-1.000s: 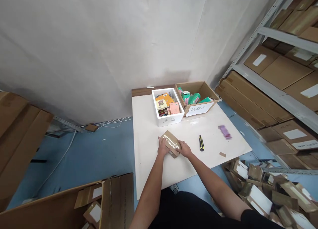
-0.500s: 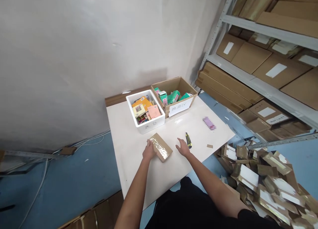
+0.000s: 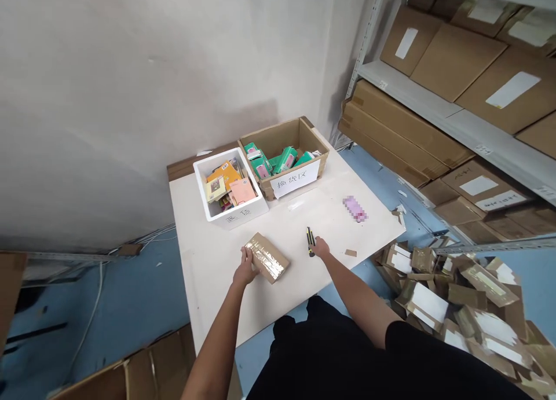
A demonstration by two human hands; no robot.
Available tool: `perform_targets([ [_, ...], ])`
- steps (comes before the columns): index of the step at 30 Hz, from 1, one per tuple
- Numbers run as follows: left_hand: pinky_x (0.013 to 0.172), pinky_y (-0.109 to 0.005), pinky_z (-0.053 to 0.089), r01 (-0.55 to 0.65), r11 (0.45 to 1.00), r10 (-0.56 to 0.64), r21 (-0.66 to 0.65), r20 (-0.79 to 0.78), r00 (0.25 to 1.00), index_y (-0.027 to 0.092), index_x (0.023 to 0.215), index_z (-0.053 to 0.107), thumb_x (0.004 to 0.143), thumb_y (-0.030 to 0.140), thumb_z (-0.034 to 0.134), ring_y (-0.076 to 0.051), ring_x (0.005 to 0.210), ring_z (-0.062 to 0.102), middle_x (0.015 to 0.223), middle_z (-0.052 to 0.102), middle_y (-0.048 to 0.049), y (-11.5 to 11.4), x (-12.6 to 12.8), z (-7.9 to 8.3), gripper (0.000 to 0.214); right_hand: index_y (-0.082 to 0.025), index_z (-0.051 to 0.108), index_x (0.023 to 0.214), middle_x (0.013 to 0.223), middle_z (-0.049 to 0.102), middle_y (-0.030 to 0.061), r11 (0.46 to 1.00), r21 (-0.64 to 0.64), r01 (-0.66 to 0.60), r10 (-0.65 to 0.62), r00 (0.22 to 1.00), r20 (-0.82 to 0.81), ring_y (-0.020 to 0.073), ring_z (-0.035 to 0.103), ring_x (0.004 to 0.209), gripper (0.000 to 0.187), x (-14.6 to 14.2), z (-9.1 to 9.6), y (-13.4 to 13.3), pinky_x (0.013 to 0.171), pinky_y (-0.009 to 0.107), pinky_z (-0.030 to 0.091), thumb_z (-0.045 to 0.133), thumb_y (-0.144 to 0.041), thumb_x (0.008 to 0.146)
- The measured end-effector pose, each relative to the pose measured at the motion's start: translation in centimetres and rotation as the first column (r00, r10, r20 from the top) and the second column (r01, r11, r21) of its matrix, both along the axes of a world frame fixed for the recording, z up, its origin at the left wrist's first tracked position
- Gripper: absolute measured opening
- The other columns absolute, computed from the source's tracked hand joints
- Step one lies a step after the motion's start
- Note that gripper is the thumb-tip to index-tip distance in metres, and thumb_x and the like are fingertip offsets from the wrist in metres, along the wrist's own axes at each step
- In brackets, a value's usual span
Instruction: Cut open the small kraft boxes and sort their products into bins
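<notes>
A small brown cardboard parcel (image 3: 268,257) sealed with clear tape lies on the white table (image 3: 339,215). My left hand (image 3: 244,268) rests against the parcel's left end, fingers curled on its edge. My right hand (image 3: 320,248) has reached right and closes on a black and yellow utility knife (image 3: 310,239) lying on the table. A blurred pink object (image 3: 355,208) lies further right.
A white bin (image 3: 226,215) of small colourful boxes and a labelled cardboard box (image 3: 299,139) of green packs stand at the table's back. Shelves of cartons (image 3: 456,70) rise on the right. A heap of opened parcels (image 3: 460,296) lies on the blue floor. An open carton (image 3: 143,371) sits lower left.
My right hand left the parcel and moved right to the utility knife. My left hand stayed at the parcel. The view swung to the right.
</notes>
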State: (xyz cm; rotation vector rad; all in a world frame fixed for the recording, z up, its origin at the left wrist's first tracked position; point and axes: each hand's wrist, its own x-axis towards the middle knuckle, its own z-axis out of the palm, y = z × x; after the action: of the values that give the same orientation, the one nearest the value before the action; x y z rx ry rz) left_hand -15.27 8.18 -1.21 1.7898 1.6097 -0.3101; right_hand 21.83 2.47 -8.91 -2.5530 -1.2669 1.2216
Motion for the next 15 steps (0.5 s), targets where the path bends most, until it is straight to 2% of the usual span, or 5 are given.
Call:
perform_targets([
  [5, 0.100, -0.037, 0.055, -0.024, 0.998, 0.020, -0.052, -0.066, 0.998, 0.028, 0.172, 0.002, 0.086, 0.041, 0.078, -0.035, 0.147, 0.052, 0.178, -0.011, -0.0190, -0.4, 1.0, 0.5, 0.115, -0.017, 0.048, 0.138, 0.115, 0.075, 0.0137, 1.000, -0.021, -0.005, 0.003, 0.998, -0.070, 0.0252, 0.075, 0.100, 0.045, -2.4, -0.6, 0.9, 0.084, 0.032, 0.053, 0.063, -0.019, 0.096],
  [9, 0.094, -0.040, 0.057, -0.032, 0.996, 0.023, -0.089, -0.103, 0.994, 0.029, 0.172, 0.000, 0.087, 0.042, 0.075, -0.037, 0.137, 0.061, 0.177, -0.014, -0.0186, -0.5, 1.3, 0.8, 0.114, -0.020, 0.035, 0.152, 0.113, 0.076, 0.0082, 0.977, 0.202, -0.069, 0.122, 0.958, -0.259, 0.0208, 0.075, 0.085, 0.052, -6.1, 2.1, 3.0, 0.084, 0.032, 0.055, 0.048, -0.020, 0.102],
  [12, 0.092, -0.041, 0.058, -0.014, 0.997, 0.002, -0.082, -0.135, 0.991, 0.030, 0.172, -0.002, 0.089, 0.044, 0.071, -0.038, 0.134, 0.064, 0.178, -0.016, -0.0164, -0.7, 1.4, 0.9, 0.112, -0.025, 0.024, 0.163, 0.123, 0.075, 0.0074, 0.871, 0.437, -0.224, 0.372, 0.882, -0.290, 0.0227, 0.074, 0.095, 0.063, -10.3, 5.7, 4.2, 0.089, 0.034, 0.055, 0.044, -0.026, 0.104],
  [14, 0.091, -0.041, 0.059, -0.007, 0.997, -0.005, -0.076, -0.150, 0.989, 0.031, 0.172, -0.003, 0.089, 0.046, 0.070, -0.037, 0.132, 0.065, 0.178, -0.017, -0.0146, -0.8, 1.5, 0.9, 0.112, -0.030, 0.027, 0.165, 0.134, 0.071, 0.0058, 0.789, 0.503, -0.354, 0.519, 0.822, -0.236, 0.0240, 0.071, 0.109, 0.063, -13.2, 7.9, 4.6, 0.094, 0.034, 0.053, 0.046, -0.027, 0.105],
  [15, 0.091, -0.042, 0.059, -0.008, 0.997, -0.004, -0.078, -0.155, 0.988, 0.032, 0.172, -0.004, 0.088, 0.046, 0.071, -0.037, 0.131, 0.065, 0.178, -0.017, -0.0138, -0.8, 1.6, 0.9, 0.113, -0.032, 0.029, 0.164, 0.137, 0.070, 0.0047, 0.771, 0.488, -0.410, 0.556, 0.807, -0.200, 0.0242, 0.070, 0.113, 0.062, -14.6, 8.9, 4.8, 0.095, 0.033, 0.051, 0.046, -0.027, 0.105],
])
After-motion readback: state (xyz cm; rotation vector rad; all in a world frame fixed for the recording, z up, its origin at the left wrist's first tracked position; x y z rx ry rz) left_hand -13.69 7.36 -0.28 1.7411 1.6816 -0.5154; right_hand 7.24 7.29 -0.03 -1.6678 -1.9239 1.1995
